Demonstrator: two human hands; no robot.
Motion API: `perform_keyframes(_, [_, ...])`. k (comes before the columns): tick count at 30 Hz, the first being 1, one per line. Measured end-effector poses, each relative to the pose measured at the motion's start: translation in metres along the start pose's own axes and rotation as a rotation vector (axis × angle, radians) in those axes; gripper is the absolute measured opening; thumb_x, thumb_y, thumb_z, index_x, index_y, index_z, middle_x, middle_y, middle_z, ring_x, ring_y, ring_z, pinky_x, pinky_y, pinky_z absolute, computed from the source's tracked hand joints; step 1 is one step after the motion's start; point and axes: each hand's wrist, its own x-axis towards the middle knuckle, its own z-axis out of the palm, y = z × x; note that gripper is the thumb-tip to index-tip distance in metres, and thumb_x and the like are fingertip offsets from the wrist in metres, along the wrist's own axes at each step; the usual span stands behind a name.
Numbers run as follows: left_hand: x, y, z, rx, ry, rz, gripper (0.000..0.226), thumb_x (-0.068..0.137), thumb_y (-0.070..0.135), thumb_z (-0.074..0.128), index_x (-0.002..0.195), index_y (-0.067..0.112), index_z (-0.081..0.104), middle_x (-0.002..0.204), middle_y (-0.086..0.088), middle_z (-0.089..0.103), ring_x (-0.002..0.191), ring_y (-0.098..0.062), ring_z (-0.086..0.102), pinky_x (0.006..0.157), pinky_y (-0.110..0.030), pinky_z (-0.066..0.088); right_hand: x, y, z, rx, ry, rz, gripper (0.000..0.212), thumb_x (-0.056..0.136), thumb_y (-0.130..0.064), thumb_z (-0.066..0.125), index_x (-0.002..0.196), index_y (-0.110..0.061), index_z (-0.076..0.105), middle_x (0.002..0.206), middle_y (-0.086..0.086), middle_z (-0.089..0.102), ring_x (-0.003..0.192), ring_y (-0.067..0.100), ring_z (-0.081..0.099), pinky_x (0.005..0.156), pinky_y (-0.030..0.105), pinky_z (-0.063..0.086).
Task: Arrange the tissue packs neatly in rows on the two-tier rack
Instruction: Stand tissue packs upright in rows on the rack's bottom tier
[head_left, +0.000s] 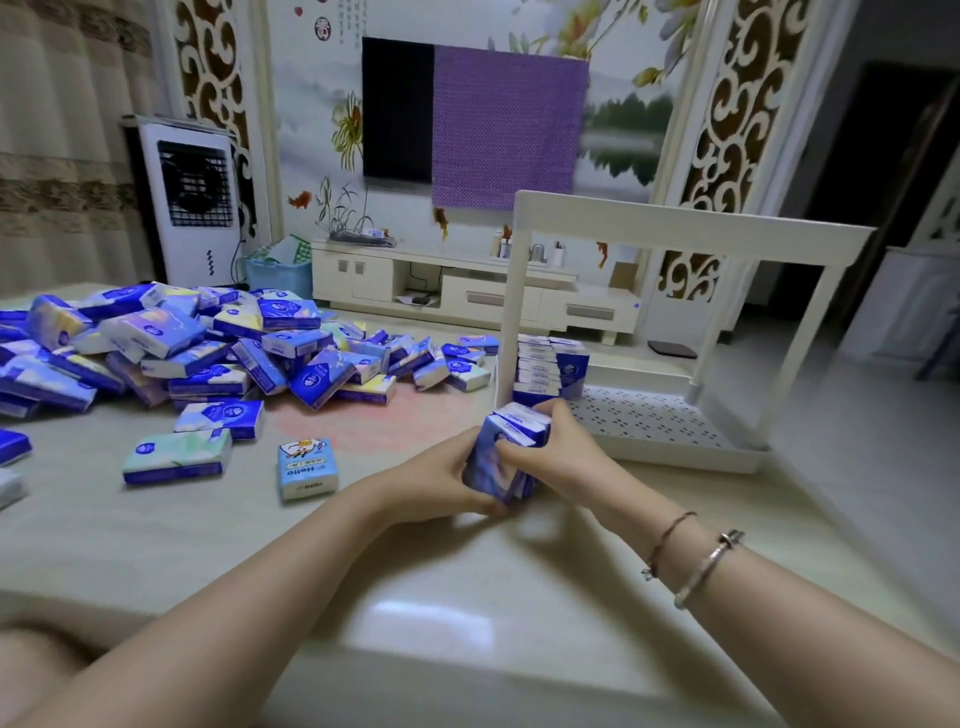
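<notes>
Tissue packs (511, 454), both hands gripping

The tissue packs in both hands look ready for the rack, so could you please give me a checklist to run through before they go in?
1. Left hand and right hand both have a grip on the bundle of packs: ok.
2. Bundle squared up: not ok, the packs look fanned.
3. Bare space on the rack's bottom tray: ok.
4. Stack already in the rack standing neatly: ok.
5. Top tier holding packs: cannot tell.
</notes>
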Motion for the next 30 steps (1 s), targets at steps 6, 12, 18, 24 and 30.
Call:
perform_keyframes(6, [0.008, 0.014, 0.026, 0.096, 0.089, 0.095, 0.056, 0.072, 0.018, 0.081, 0.12, 0.028, 0.054, 0.11, 0.017, 0.064, 0.098, 0.007, 0.058, 0.081, -0.012, 0.045, -0.007, 0.011, -0.029, 0.039, 0.003, -0.051, 0.042, 0.076, -0.012, 0.07, 0.111, -0.016, 0.047, 0.097, -0.005, 0.062, 0.087, 0.008, 0.059, 0.073, 0.022, 0.048])
perform_keyframes(12, [0.025, 0.028, 0.029, 0.201, 0.237, 0.227, 0.049, 0.077, 0.003, 0.068, 0.12, 0.021, 0.056, 0.112, 0.011, 0.064, 0.096, 0.009, 0.055, 0.082, -0.003, 0.038, 0.002, 0.007, -0.073, 0.185, 0.162, -0.111, 0.039, 0.082, -0.006, 0.063, 0.115, -0.013, 0.044, 0.097, 0.0, 0.061, 0.075, 0.006, 0.058, 0.056, 0.015, 0.049])
perform_keyframes(18, [0.042, 0.017, 0.01, 0.093, 0.801, 0.225, 0.035, 0.075, -0.011, 0.045, 0.088, 0.018, 0.06, 0.093, 0.005, 0.063, 0.08, -0.003, 0.053, 0.065, -0.008, 0.037, 0.044, 0.022, -0.101, 0.15, 0.317, -0.103, 0.052, 0.083, -0.01, 0.067, 0.122, -0.019, 0.034, 0.097, -0.014, 0.053, 0.089, 0.004, 0.055, 0.063, 0.015, 0.045])
perform_keyframes(24, [0.075, -0.007, 0.005, -0.162, 0.863, 0.057, 0.026, 0.094, 0.0, 0.043, 0.114, 0.014, 0.053, 0.11, 0.004, 0.056, 0.101, -0.007, 0.052, 0.085, -0.017, 0.035, 0.096, 0.04, -0.086, 0.143, 0.242, 0.006, 0.06, 0.085, -0.004, 0.066, 0.126, -0.015, 0.024, 0.112, 0.002, 0.05, 0.096, 0.013, 0.056, 0.06, 0.015, 0.045])
perform_keyframes(30, [0.112, -0.02, -0.005, -0.23, 0.765, -0.071, 0.038, 0.103, 0.024, 0.035, 0.138, 0.011, 0.045, 0.137, -0.001, 0.049, 0.128, -0.013, 0.041, 0.1, -0.018, 0.029, 0.12, 0.065, -0.062, 0.075, 0.019, 0.13, 0.067, 0.091, -0.014, 0.061, 0.136, -0.008, 0.011, 0.117, 0.002, 0.045, 0.103, 0.014, 0.048, 0.088, 0.027, 0.043])
